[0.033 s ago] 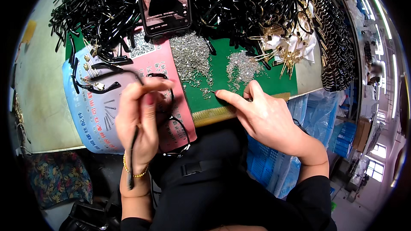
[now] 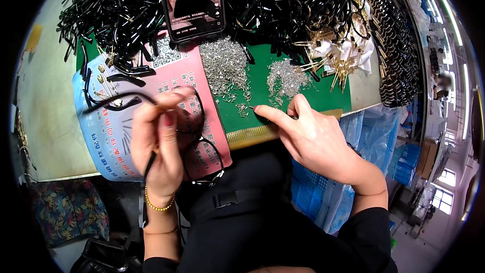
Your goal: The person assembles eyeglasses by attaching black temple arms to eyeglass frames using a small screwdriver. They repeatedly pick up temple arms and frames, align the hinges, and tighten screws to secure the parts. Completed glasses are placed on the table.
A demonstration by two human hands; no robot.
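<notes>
A pale tabletop (image 2: 50, 121) is spreading toward nine o'clock, with a green mat (image 2: 328, 96) covering its middle. A blue-and-pink printed sheet (image 2: 214, 146) is lying over the mat's nine-o'clock side. Black temple arms (image 2: 121, 15) are heaping up from ten to one o'clock around a smartphone (image 2: 193, 5), and gold-coloured metal parts (image 2: 348, 45) are bristling at two. Silver screws (image 2: 224, 65) are lying below the phone; finer silvery pieces (image 2: 288, 78) are sitting between one and two. Strip lights (image 2: 444, 7) are glowing at two, a window (image 2: 442, 200) at four; floral cloth (image 2: 70, 210) is hanging at eight.

The left hand (image 2: 159, 146), between eight and nine, is gripping an eyeglass frame (image 2: 203, 114) in its fingers, over the sheet. Those fingers are hiding part of the frame, and its lower rim is blending into black clothing (image 2: 252, 217). The right hand (image 2: 318, 136) is pointing its index finger at stray screws; its curled fingers are concealing whether it is grasping anything. The upper edge is cutting off the phone's top.
</notes>
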